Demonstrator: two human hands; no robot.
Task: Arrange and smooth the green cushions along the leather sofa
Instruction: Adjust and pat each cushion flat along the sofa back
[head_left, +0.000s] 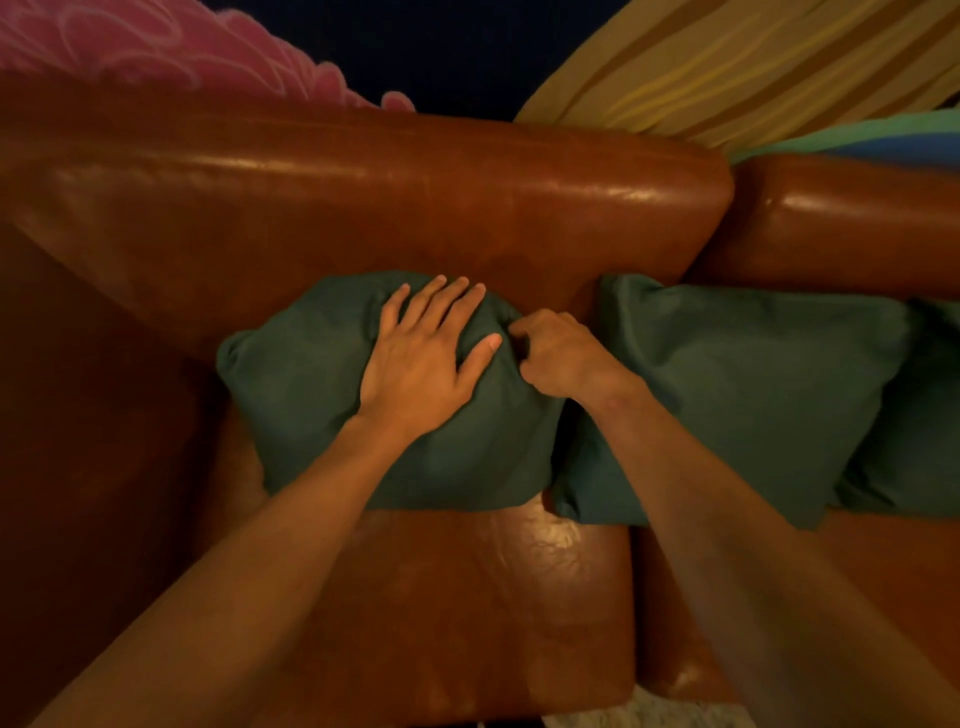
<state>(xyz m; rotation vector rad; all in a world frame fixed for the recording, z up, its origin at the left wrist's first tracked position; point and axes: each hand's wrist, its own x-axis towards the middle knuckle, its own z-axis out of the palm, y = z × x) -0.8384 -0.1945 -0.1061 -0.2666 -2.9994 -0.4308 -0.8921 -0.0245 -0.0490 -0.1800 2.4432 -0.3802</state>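
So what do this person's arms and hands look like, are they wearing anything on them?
Nothing worn that I can see. The left forearm and right forearm are bare as far up as the picture reaches, no sleeves. The left hand and right hand show no gloves, rings, watch or bracelet; the visible nails look short and plain.

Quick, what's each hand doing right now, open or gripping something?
Left hand: open, pressing flat on the leftmost green cushion.
Right hand: closed, gripping that cushion's upper right edge.
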